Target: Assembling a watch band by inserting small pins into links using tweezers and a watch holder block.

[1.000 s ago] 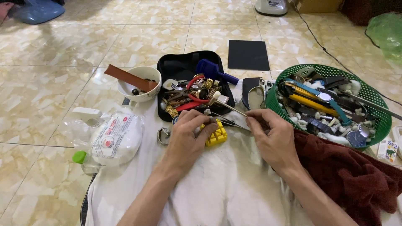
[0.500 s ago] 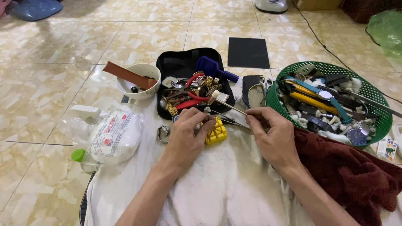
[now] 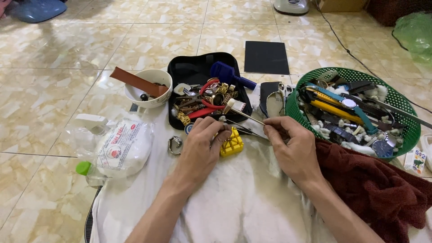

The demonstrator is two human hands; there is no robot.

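Down on the white cloth (image 3: 234,202), the left hand (image 3: 202,146) presses its curled fingers onto a yellow block (image 3: 232,144), gripping it. Meanwhile the right hand (image 3: 292,146) pinches a thin stick (image 3: 245,113) that angles toward the black tray (image 3: 193,72), beside the green basket (image 3: 405,112).

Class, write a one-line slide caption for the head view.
Left hand steadies a yellow holder block while right hand grips a thin tool, beside a green basket of watches.
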